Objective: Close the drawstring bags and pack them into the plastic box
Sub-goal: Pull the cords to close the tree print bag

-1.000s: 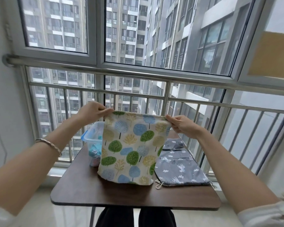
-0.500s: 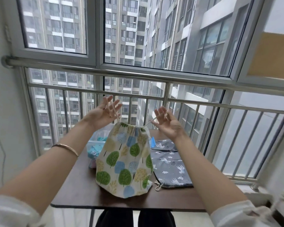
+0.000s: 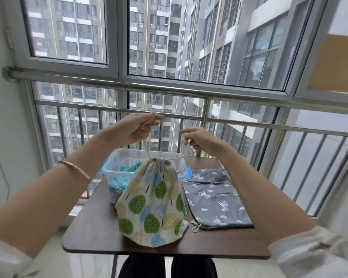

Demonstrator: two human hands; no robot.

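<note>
Both my arms reach forward over the bench. My left hand is raised, its fingers pinching one cord of the drawstring. My right hand, slightly lower, curls round the other cord. The tree-print bag stands upright near the front edge, its cinched mouth pointing up. The plastic box sits behind it towards the far left corner. The grey bag lies flat along the right edge.

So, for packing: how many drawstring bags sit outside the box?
2: the tree-print bag held centre by its cords; the grey bag flat to its right. Teal fabric in the plastic box may be more.
</note>
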